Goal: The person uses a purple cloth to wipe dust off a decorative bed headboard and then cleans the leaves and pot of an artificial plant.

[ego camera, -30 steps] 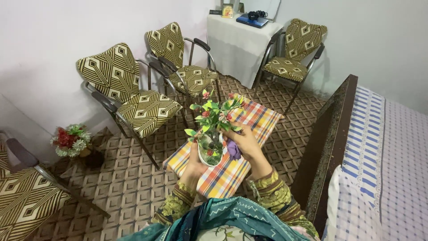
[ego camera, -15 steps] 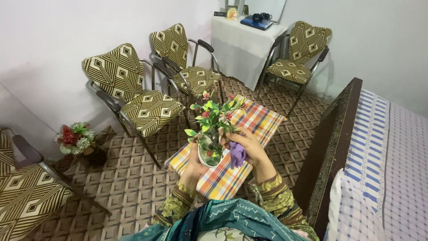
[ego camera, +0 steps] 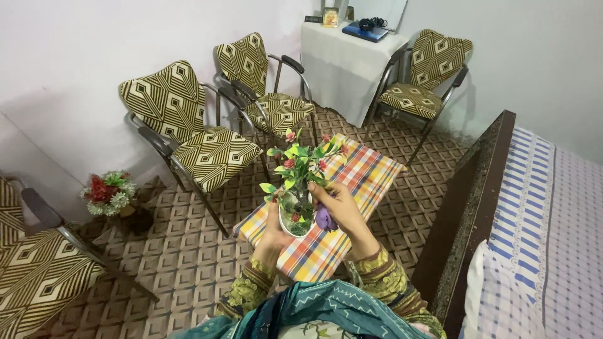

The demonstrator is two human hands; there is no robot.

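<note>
My left hand (ego camera: 274, 231) grips a small white pot (ego camera: 294, 220) from below and holds it above a low table with a plaid cloth (ego camera: 364, 176). A small artificial plant (ego camera: 303, 160) with green leaves and pink flowers stands in the pot. My right hand (ego camera: 339, 204) is closed around a purple cloth (ego camera: 325, 218) and presses it against the pot's right rim, under the leaves.
Two patterned armchairs (ego camera: 188, 135) stand at the left wall, a third (ego camera: 422, 78) at the back right. A white-covered side table (ego camera: 345, 59) holds small items. A flower pot (ego camera: 108, 194) sits on the floor. A bed with a dark footboard (ego camera: 468, 194) is at the right.
My right hand with the purple cloth has shifted slightly left and up along the pot's rim. The left hand keeps its hold on the pot.
</note>
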